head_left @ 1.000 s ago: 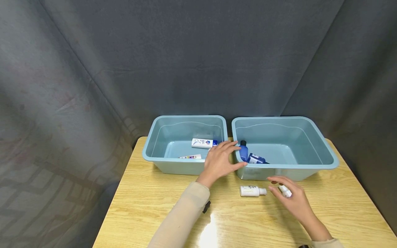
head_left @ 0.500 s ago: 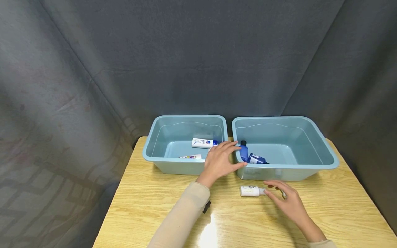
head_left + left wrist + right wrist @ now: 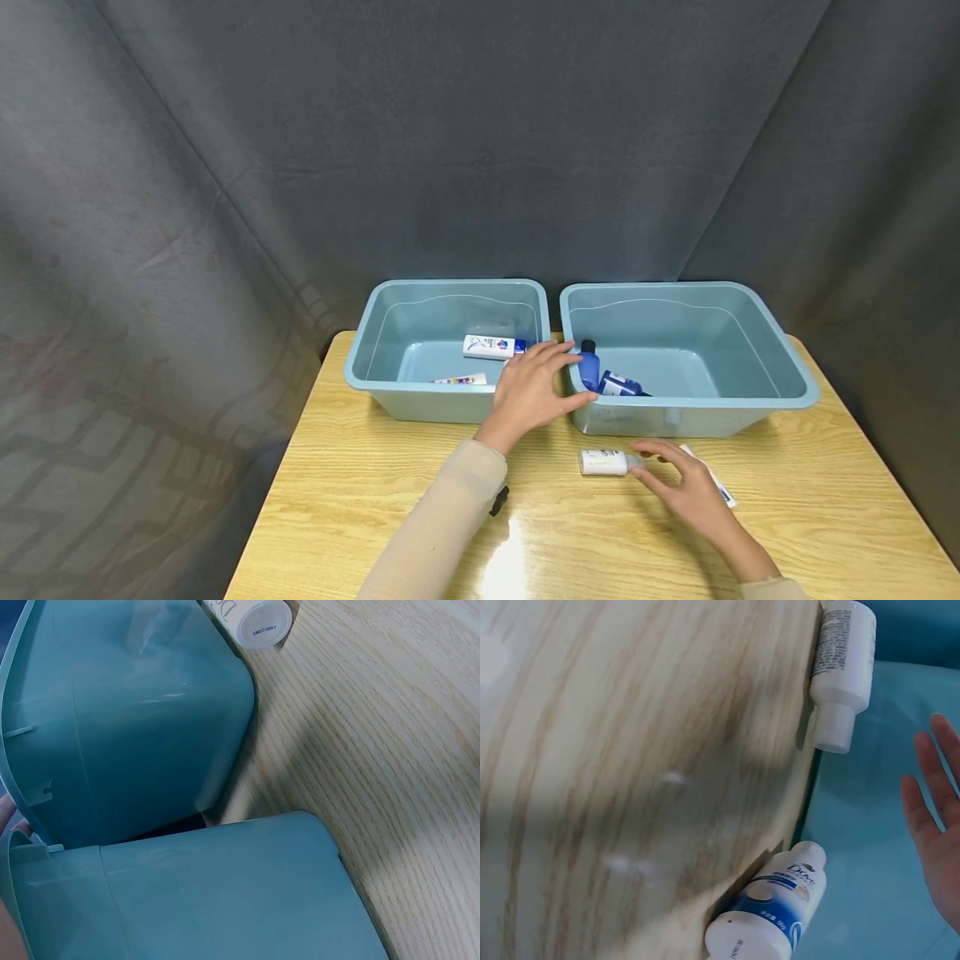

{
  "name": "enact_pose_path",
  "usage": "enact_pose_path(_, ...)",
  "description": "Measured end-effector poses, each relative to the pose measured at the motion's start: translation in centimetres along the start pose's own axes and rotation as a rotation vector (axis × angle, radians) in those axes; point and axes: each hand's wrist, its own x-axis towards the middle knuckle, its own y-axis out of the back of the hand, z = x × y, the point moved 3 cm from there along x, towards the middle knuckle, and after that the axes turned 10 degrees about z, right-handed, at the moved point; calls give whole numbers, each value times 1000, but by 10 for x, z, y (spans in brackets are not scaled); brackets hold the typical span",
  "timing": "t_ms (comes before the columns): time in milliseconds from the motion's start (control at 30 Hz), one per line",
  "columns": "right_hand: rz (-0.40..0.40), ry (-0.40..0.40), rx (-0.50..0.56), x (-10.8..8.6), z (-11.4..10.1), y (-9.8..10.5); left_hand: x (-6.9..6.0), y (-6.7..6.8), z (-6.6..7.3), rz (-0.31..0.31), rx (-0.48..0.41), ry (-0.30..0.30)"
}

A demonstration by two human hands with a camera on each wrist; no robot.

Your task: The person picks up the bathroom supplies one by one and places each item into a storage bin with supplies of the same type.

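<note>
My left hand [image 3: 531, 387] rests across the neighbouring rims of two blue-green bins, its fingers spread and thumb on the front rim of the right bin [image 3: 690, 417]. The left bin [image 3: 427, 406] stands beside it. On the table in front, a white bottle [image 3: 602, 462] lies on its side, cap to the right. My right hand [image 3: 686, 492] hovers around that cap with curved fingers in the head view; in the right wrist view its fingers look extended and apart from the bottles. Partly behind that hand lies a white-and-blue Dove bottle [image 3: 772, 900].
Two blue bottles, one with a black cap [image 3: 589, 367] and one labelled [image 3: 621, 384], lie in the right bin. A white bottle with a blue cap [image 3: 489, 347] and a printed tube [image 3: 465, 379] lie in the left bin. A grey curtain [image 3: 480, 167] hangs behind the table.
My right hand has moved left and slightly toward me, to the white bottle's cap, uncovering more of the Dove bottle. My left hand has stayed in place.
</note>
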Motion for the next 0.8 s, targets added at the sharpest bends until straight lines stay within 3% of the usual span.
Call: enact_pose_path(800, -133, -55, 7, 3, 19, -15, -1, 1, 1, -2, -2, -4)
